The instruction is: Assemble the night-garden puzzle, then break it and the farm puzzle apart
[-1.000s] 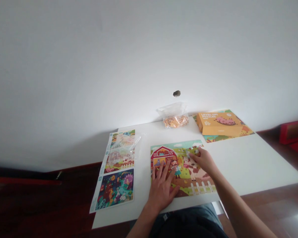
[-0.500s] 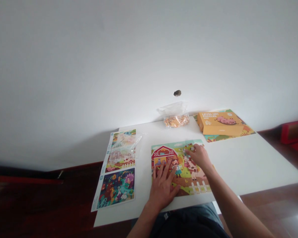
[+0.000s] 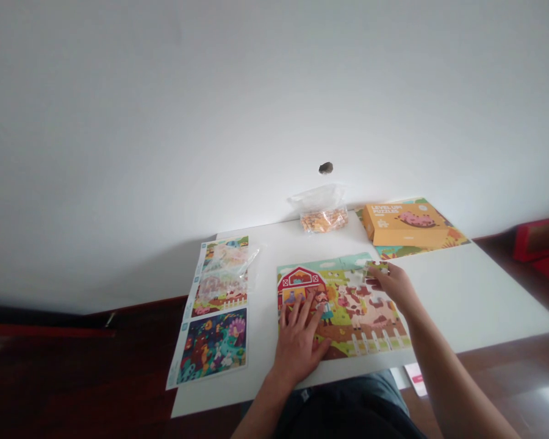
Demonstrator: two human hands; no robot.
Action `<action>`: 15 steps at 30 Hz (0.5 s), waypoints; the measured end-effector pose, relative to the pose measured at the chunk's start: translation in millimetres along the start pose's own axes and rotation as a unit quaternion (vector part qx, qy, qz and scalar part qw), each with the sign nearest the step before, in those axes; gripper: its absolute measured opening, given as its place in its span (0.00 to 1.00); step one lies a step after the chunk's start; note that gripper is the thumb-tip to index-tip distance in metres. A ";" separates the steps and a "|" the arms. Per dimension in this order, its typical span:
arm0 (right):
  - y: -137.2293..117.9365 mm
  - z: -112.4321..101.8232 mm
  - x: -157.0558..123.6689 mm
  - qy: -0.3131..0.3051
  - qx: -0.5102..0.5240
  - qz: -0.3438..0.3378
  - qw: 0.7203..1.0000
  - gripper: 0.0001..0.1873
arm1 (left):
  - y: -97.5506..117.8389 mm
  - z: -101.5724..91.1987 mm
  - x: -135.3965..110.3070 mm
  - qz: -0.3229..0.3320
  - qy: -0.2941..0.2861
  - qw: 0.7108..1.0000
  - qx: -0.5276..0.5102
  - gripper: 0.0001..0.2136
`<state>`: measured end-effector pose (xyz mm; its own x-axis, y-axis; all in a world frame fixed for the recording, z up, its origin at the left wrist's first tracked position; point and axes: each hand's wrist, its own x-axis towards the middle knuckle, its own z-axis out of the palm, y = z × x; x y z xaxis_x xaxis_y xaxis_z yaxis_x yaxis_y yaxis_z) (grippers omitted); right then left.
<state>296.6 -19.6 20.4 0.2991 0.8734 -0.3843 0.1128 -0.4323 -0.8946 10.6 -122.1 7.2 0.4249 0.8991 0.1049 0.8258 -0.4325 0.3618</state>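
Right hand (image 3: pixel 396 286) has shifted outward from the middle of the puzzle (image 3: pixel 368 314), uncovering more of its scene and a pale patch that looks unfilled. From where I stand, the table (image 3: pixel 476 305) carries that farm picture by its near edge, mostly joined, lying flat, bright in red, green and brown. Left hand (image 3: pixel 299 344), fingers spread, rests on its left part. Smallest is the notched green piece (image 3: pixel 379 266), pinched in the right hand near the puzzle's far right corner.
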 end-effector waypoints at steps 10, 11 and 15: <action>-19.8 54.5 -74.3 -0.299 0.094 -0.051 0.948 0.18 | 24.9 -5.5 46.6 -0.230 0.116 0.762 -0.594 0.18; -17.1 56.6 -76.0 -0.282 0.086 -0.062 0.953 0.19 | 25.5 -7.7 50.2 -0.253 0.114 0.723 -0.633 0.17; -6.9 59.7 -77.7 -0.240 0.080 -0.079 0.964 0.23 | 26.4 -18.2 52.5 -0.288 0.122 0.621 -0.719 0.15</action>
<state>216.0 -71.1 42.8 -0.1871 0.9455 -0.2663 -0.0381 -0.2779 -0.9598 48.0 -85.1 39.1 -0.0007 0.9362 -0.3514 -0.4450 0.3144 0.8385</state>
